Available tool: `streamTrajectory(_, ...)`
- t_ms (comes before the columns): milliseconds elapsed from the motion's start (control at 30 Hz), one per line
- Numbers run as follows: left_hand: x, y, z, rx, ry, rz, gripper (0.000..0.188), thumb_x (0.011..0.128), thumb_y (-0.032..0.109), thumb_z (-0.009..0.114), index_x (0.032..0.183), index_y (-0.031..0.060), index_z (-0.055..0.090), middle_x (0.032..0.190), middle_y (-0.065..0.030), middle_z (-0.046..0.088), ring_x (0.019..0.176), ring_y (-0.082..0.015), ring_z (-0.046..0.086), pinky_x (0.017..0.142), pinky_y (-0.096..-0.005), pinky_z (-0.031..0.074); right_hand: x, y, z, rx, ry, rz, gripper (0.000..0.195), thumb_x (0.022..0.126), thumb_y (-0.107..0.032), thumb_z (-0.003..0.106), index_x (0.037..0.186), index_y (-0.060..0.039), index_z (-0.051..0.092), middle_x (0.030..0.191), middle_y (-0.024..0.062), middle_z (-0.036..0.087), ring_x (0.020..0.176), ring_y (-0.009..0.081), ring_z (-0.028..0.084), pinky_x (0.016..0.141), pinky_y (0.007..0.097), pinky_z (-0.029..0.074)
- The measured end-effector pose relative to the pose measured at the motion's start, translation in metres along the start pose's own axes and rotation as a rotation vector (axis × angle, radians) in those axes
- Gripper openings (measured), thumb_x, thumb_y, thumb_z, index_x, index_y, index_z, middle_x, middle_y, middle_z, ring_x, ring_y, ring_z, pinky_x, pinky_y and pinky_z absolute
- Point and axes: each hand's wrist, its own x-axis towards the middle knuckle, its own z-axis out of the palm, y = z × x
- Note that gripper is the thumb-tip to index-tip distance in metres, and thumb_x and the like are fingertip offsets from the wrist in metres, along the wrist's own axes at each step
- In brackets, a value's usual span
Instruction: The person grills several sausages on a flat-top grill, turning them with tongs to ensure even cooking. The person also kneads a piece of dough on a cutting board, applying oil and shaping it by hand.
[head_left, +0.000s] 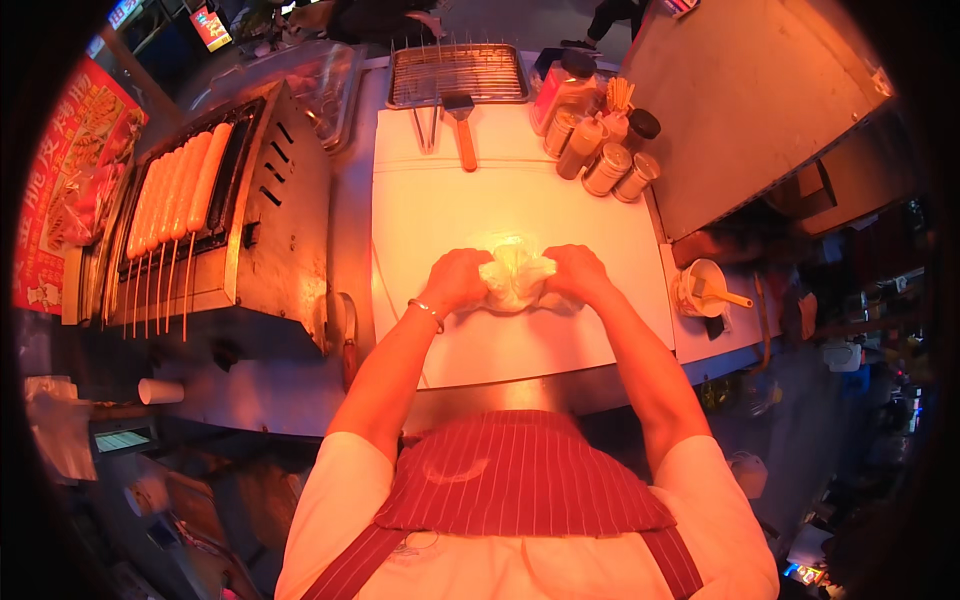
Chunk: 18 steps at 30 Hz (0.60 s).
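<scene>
A thin, whitish translucent plastic bag (516, 281) is held over the pale cutting board (465, 202), bunched up and shining under the light. My left hand (457, 276) grips the bag's left side, with a bracelet on that wrist. On the opposite side my right hand (579, 271) pinches it, fingers curled inward. What the bag contains cannot be made out. Beyond the hands, a wooden-handled scraper (463, 135) and metal tongs (426, 124) lie at the board's far edge.
At left stands a metal roller grill (255, 217) with several skewered sausages (176, 184). Shaker jars (607, 169) and a squeeze bottle (581, 146) crowd the far right corner. A wire-racked tray (457, 75) sits behind, and a tub (694, 289) with a yellow-handled brush at right.
</scene>
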Motion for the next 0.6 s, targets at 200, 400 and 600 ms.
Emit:
streamTrajectory(200, -0.028, 0.023, -0.074, -0.329, 0.226, 0.095, 0.025, 0.062, 0.012, 0.073, 0.087, 0.0073, 0.072, 0.091, -0.0107, 0.067, 0.095, -0.0301, 0.062, 0.082, -0.0391, 0.048, -0.041, -0.004, -0.076, 0.093, 0.247, -0.323, 0.027, 0.067, -0.008, 0.070, 0.094, -0.0106, 0.071, 0.098, 0.0105, 0.067, 0.093, 0.0271, 0.064, 0.079, 0.0385, 0.049)
streamTrajectory(400, -0.076, 0.006, -0.094, 0.151, 0.017, 0.185, 0.038, 0.066, 0.017, 0.075, 0.105, 0.0148, 0.071, 0.140, -0.0121, 0.049, 0.145, -0.0334, 0.021, 0.113, -0.0581, 0.010, -0.070, 0.049, -0.065, 0.005, -0.051, -0.296, 0.051, 0.066, -0.020, 0.081, 0.115, -0.0165, 0.067, 0.138, 0.0085, 0.053, 0.140, 0.0313, 0.033, 0.113, 0.0557, 0.020)
streamTrajectory(600, -0.044, 0.008, -0.030, 0.130, 0.000, -0.030, 0.097, 0.062, 0.030, 0.083, 0.146, 0.0176, 0.038, 0.151, -0.0150, 0.035, 0.145, -0.0347, 0.020, 0.111, -0.0606, 0.014, -0.039, 0.016, -0.013, -0.127, 0.041, -0.247, 0.073, 0.064, -0.031, 0.084, 0.131, -0.0202, 0.055, 0.144, 0.0093, 0.047, 0.138, 0.0318, 0.036, 0.111, 0.0587, 0.024)
